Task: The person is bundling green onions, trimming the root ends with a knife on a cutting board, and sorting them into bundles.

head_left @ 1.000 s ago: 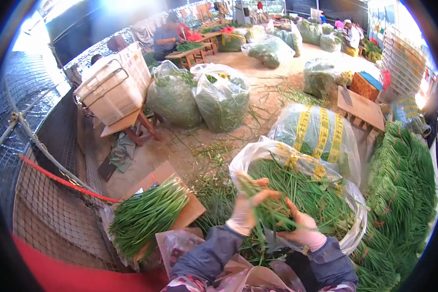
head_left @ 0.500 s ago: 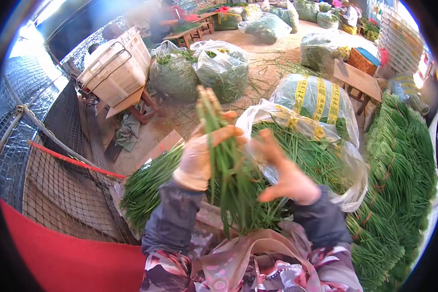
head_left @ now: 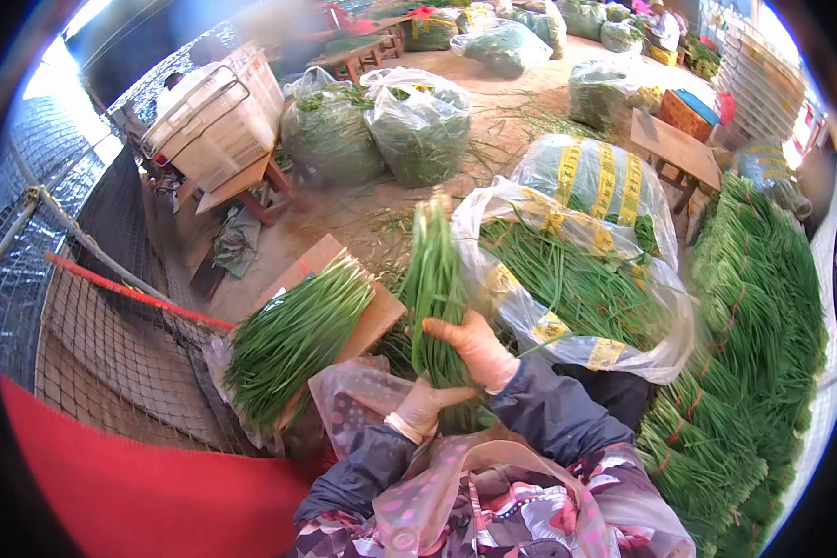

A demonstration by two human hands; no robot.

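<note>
A bunch of garlic chives [head_left: 432, 270] stands nearly upright in front of me, pale stem ends at the top. My right hand [head_left: 474, 349] is closed around its middle from the right. Lower down, my left hand [head_left: 425, 407] grips the leafy part from the left, its fingers partly hidden behind the leaves. Both hands wear thin pale gloves. To the left, a pile of chives [head_left: 298, 325] lies on a wooden board [head_left: 377, 321]. An open plastic bag [head_left: 539, 321] with loose chives inside sits to the right of the bunch.
Tied bunches of chives [head_left: 744, 372] are stacked along the right side. Filled plastic bags [head_left: 428, 130] stand ahead, beside a white crate [head_left: 219, 116] on a wooden bench. Netting [head_left: 121, 363] and red cloth [head_left: 130, 484] border the left. A person [head_left: 665, 33] sits far back.
My right hand has gone from open beside the bunch to gripping its middle. My left hand has shifted down to the lower leaves, and the bunch stands lower and straighter.
</note>
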